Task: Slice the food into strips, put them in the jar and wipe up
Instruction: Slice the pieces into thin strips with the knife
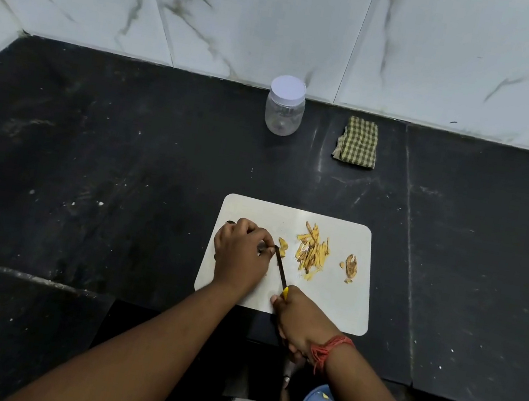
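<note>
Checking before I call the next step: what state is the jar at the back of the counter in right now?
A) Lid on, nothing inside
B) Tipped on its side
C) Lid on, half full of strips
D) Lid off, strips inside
A: the jar stands upright with its white lid on and looks empty, while the cut strips lie on the cutting board.

Bare counter (157, 166) lies between cutting board (327, 300) and the jar (285, 106), cloth (357, 141).
</note>
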The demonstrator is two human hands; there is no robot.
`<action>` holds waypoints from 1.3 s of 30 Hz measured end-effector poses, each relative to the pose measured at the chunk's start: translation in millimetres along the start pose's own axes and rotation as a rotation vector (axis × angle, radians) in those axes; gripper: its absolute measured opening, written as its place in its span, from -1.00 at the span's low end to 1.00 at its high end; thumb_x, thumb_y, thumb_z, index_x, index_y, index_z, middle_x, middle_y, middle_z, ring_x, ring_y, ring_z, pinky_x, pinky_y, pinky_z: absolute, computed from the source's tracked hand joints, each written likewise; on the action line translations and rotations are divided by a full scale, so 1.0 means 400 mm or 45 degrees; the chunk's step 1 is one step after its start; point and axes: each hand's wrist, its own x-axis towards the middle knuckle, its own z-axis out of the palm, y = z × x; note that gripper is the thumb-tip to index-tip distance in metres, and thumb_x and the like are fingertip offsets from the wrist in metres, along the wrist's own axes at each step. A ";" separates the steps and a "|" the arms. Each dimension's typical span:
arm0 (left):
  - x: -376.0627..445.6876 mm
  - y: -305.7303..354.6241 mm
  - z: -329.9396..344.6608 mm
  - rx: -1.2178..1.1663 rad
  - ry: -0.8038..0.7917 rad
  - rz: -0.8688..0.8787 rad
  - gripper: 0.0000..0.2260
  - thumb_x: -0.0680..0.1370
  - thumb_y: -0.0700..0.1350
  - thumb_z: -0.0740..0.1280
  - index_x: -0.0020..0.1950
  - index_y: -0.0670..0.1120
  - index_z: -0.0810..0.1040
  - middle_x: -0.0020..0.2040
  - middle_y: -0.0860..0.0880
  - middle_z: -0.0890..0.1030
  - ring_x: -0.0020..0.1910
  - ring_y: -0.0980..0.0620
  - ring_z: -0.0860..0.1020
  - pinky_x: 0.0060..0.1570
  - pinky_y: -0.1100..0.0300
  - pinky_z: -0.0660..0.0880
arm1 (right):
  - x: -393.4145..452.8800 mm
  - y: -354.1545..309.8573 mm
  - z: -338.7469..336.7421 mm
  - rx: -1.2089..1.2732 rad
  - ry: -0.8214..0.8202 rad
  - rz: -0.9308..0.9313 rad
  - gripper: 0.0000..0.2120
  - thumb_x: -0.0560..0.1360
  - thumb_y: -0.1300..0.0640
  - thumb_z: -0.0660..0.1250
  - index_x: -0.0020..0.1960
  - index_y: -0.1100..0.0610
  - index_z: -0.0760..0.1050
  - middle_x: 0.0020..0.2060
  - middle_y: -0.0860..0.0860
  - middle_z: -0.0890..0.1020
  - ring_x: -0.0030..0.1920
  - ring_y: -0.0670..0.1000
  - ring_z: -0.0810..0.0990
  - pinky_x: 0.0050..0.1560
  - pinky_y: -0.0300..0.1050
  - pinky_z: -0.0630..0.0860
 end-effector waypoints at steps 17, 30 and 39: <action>-0.014 -0.004 0.004 -0.012 0.011 0.040 -0.98 0.56 -0.01 0.38 -0.04 0.10 0.60 0.07 0.11 0.45 0.17 0.01 0.33 0.31 0.08 0.25 | -0.050 0.036 0.010 -0.091 0.022 -0.034 -0.77 0.65 -0.01 0.11 -0.10 0.10 0.25 -0.44 0.08 0.43 -0.62 -0.03 0.33 -0.58 -0.27 0.29; -0.024 -0.005 -0.007 0.123 0.038 0.220 -0.94 0.54 0.01 0.42 0.00 0.08 0.64 0.07 0.07 0.50 0.10 0.01 0.38 0.28 -0.02 0.34 | -0.080 0.035 -0.032 0.329 0.105 -0.064 -0.72 0.65 -0.05 0.11 -0.08 0.15 0.25 -0.49 0.06 0.37 -0.64 -0.03 0.21 -0.54 -0.29 0.18; -0.036 0.017 -0.012 0.237 0.024 0.244 -0.85 0.62 0.03 0.33 0.13 0.10 0.65 0.10 0.10 0.59 0.12 0.02 0.44 0.23 0.04 0.23 | -0.086 0.035 -0.052 0.285 0.128 -0.103 -0.67 0.65 -0.07 0.11 0.01 0.23 0.26 -0.49 0.04 0.39 -0.64 -0.03 0.23 -0.56 -0.28 0.20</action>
